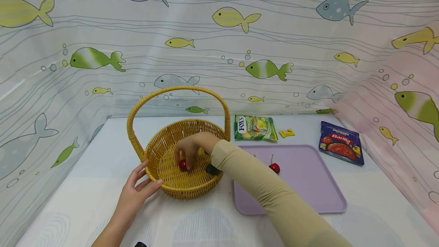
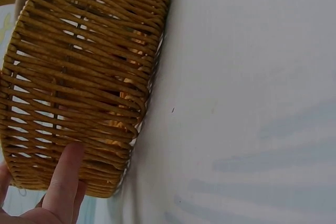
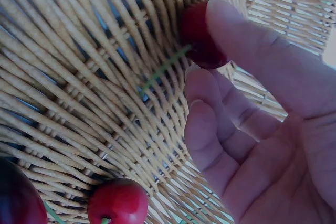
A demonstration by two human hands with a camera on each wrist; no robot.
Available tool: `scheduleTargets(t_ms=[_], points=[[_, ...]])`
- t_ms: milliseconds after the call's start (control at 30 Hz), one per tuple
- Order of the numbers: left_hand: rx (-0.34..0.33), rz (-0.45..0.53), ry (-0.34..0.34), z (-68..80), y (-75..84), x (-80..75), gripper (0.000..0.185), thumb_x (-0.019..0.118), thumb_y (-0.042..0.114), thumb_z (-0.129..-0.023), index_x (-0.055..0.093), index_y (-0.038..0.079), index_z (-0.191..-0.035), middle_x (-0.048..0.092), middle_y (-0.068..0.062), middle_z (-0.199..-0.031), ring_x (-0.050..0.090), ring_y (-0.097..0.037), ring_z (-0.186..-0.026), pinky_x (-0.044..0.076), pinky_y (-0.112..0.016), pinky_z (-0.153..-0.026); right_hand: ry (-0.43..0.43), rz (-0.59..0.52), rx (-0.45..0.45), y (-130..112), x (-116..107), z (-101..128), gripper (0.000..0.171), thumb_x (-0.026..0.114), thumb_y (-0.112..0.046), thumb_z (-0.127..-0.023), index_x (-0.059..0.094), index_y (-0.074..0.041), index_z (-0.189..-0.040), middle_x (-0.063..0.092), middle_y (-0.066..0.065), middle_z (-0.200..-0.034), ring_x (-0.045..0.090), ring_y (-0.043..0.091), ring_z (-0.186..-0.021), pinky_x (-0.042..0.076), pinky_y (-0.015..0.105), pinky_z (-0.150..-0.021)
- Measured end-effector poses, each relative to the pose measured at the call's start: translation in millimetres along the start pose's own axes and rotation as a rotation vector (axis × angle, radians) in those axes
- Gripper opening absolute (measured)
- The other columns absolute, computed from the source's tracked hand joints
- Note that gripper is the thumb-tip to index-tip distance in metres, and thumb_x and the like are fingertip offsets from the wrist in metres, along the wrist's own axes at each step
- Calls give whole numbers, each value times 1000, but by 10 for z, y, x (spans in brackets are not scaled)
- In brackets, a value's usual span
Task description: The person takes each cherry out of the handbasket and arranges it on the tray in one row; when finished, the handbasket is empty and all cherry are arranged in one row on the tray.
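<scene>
A wicker basket (image 1: pixel 156 151) with a tall hoop handle stands on the white table. My right hand (image 1: pixel 185 159) reaches down into it and pinches a red cherry (image 1: pixel 183 165). The right wrist view shows that cherry (image 3: pixel 198 34) and its green stem close to the woven floor, held by my fingers (image 3: pixel 247 51). Two more cherries (image 3: pixel 118 203) lie on the basket floor. My left hand (image 1: pixel 145 178) rests against the basket's near-left rim with fairly straight fingers; one finger (image 2: pixel 65 179) touches the basket wall (image 2: pixel 79 77). Another cherry (image 1: pixel 274 167) lies on the lilac tray (image 1: pixel 308 186).
Behind the tray lie a green Fox's candy bag (image 1: pixel 255 127) and a small yellow sweet (image 1: pixel 286 133). A dark blue Barilla packet (image 1: pixel 341 143) sits at the right. Fish-patterned curtains (image 1: pixel 219 48) close in the table on three sides.
</scene>
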State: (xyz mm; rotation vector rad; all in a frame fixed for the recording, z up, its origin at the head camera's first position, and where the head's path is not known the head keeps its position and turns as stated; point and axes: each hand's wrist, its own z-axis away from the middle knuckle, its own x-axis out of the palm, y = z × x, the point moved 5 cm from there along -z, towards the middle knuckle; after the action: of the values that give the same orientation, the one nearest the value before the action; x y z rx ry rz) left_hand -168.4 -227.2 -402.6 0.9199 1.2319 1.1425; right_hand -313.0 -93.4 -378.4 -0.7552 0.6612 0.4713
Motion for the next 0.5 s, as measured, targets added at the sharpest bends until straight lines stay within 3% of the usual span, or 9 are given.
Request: scheduleTargets(t_ms=[167,500], points=[[-2,0,-4,0,-5,-3,81,66,24,-88,14,24,-150,15,-18,-149,32,-34,-131,45,-25,-86,-10,-19,-3,-1,25,-9,37,73,6,-76,64,-11,-108,58,4,-104,59,14,-86,52,23,-66],[0,-8,0,4,-3,-5,81,66,24,-88,14,23,-150,15,-18,-148,32,-35,-131,46,-30,-89,65,71,-131,-83,-134,124,29,79,-8,-74,63,-15,-97,61,-4,-96,57,8,-88,48,20,-71]])
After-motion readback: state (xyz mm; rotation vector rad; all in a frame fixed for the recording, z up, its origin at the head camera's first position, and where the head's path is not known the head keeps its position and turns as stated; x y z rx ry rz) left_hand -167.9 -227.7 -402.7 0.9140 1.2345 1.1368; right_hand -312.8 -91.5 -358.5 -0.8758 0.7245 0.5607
